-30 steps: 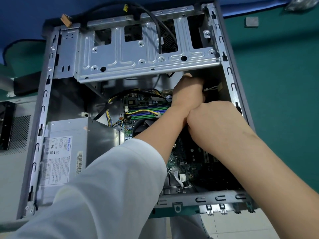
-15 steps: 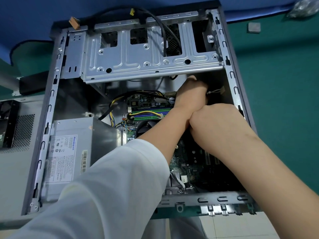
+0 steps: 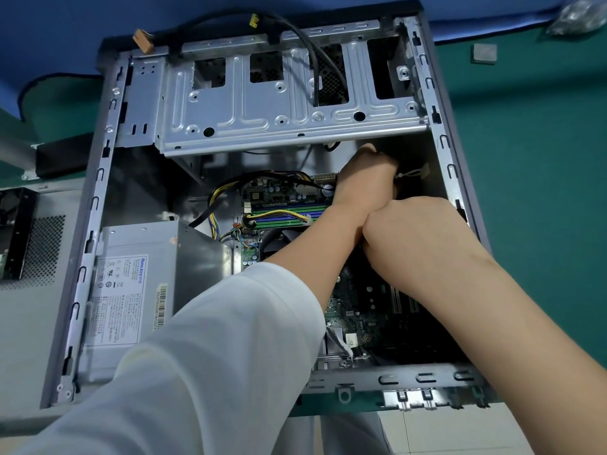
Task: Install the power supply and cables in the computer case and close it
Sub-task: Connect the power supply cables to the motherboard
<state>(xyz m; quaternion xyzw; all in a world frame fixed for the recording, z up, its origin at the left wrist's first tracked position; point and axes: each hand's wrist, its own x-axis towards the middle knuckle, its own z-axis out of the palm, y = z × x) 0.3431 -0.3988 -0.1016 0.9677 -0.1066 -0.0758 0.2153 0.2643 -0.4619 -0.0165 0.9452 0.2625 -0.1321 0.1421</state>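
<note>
Grey steel computer case (image 3: 98, 224) lay open at frame centre, power supply (image 3: 138, 290) seated lower left. Left hand (image 3: 364, 178) and right hand (image 3: 417, 238) were curled, apparently working a small connector (image 3: 420, 172) upper right; grasp hidden. Cabling step; seating next needs careful alignment.

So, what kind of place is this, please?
Probably a computer repair or assembly workbench: an open computer case lies on a green mat, its power supply fitted, a removed side panel beside it.
</note>
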